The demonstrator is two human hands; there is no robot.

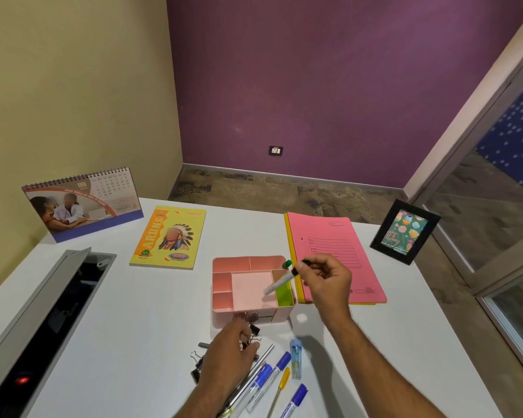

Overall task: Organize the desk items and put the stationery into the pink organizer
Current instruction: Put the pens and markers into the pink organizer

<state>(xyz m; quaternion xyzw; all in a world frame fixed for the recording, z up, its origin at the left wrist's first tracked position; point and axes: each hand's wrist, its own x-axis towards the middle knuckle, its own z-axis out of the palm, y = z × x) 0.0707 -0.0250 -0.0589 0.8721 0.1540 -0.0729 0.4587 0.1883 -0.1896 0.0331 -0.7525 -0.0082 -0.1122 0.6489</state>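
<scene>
The pink organizer (pixel 224 265) sits mid-desk with several compartments; pale sticky notes fill its middle and green notes its right slot. My right hand (pixel 325 280) hovers over its right edge, holding a white marker with a green cap (pixel 280 280) tilted down into the organizer. My left hand (pixel 228 359) rests lower down on a pile of black binder clips (pixel 195 362), fingers closed around some of them. Blue-capped pens (pixel 272 374), a yellow pen (pixel 281 384), a pencil and a clear blue lead case (pixel 295 359) lie beside it.
A yellow notebook (pixel 169 236) and a desk calendar (pixel 82 203) stand at the back left. A pink file folder (pixel 338 248) lies right of the organizer, with a black photo frame (pixel 403 232) beyond. An open cable hatch (pixel 40 321) is at the left.
</scene>
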